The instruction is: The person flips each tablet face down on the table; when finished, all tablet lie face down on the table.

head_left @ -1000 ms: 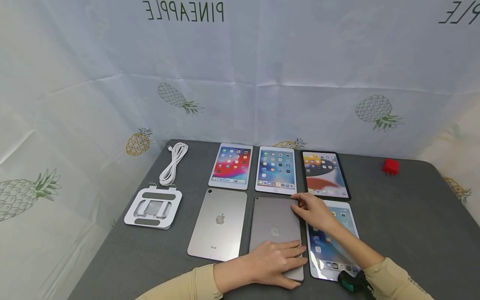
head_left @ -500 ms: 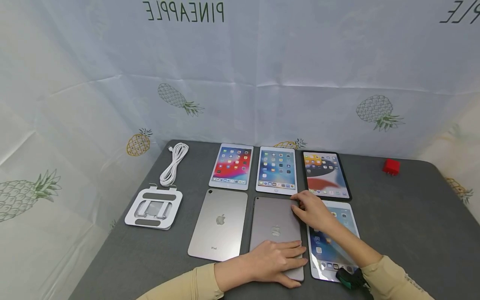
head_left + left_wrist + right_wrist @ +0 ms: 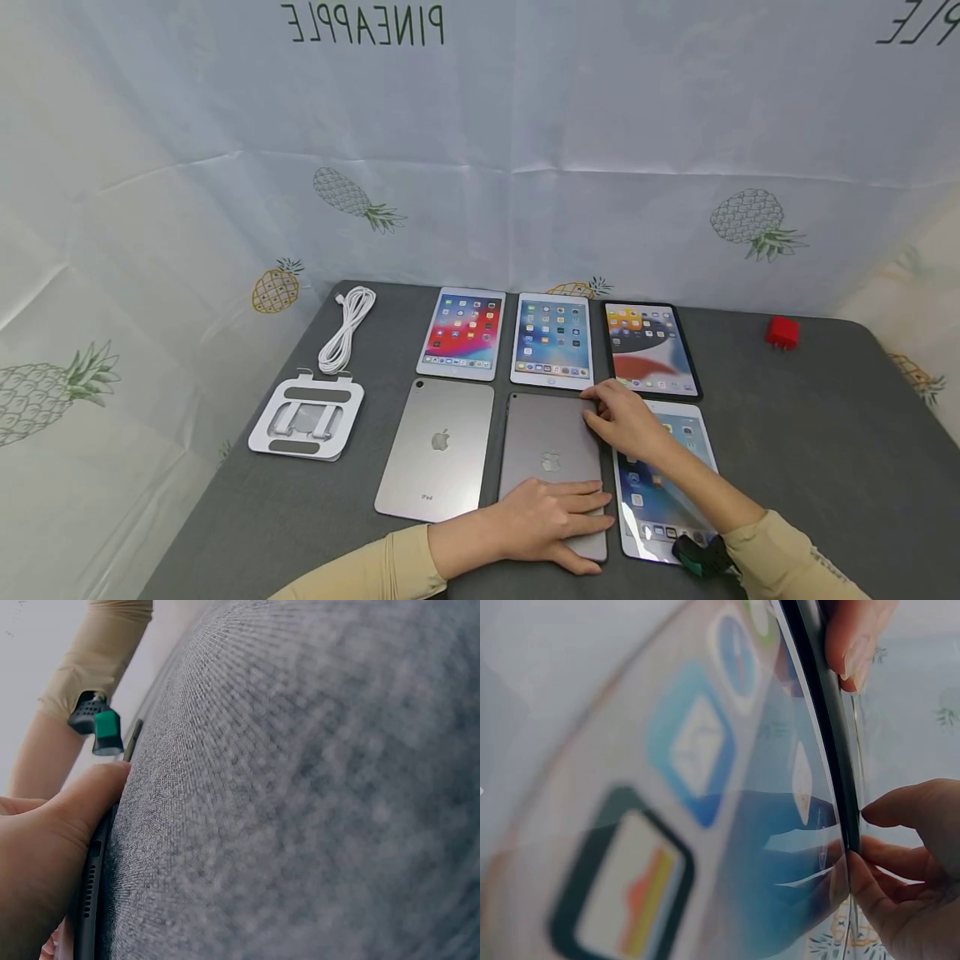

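Observation:
In the head view a dark grey tablet (image 3: pixel 551 433) lies face down, its apple logo up, in the near row's middle. Across its lower part rests my left hand (image 3: pixel 551 521), fingers straight and reaching over the right edge. In the left wrist view its thumb (image 3: pixel 97 791) lies along the edge with the speaker holes. My right hand (image 3: pixel 622 421) holds the tablet's top right corner with curled fingers and thumb. Under the right forearm lies a white tablet (image 3: pixel 652 521), screen lit, partly hidden. A silver tablet (image 3: pixel 438 450) lies face down on the left.
Behind stand in a row two white tablets, one with a red screen (image 3: pixel 462 329), one with a blue screen (image 3: pixel 552 337), and a black-rimmed tablet (image 3: pixel 651 346). A coiled white cable (image 3: pixel 347 329), a folding stand (image 3: pixel 307 415) and a red charger (image 3: pixel 782 332) lie on the grey table (image 3: pixel 810 467).

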Demonstrator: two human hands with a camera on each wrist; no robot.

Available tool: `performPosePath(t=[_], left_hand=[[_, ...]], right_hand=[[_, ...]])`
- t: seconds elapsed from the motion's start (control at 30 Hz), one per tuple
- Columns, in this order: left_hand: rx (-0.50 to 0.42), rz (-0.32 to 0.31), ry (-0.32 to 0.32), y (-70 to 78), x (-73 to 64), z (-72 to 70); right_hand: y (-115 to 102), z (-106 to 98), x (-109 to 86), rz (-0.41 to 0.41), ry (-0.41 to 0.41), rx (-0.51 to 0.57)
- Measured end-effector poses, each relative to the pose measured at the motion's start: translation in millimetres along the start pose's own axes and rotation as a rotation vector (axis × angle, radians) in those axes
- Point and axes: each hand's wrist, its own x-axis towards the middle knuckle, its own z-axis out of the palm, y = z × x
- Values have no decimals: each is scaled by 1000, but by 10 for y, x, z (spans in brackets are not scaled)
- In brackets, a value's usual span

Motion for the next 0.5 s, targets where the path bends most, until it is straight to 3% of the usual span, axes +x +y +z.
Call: performPosePath(t=[0.5], left_hand=[[-17, -25, -19, -4, -12, 26]], right_hand=[[46, -30, -35, 8, -12, 54]])
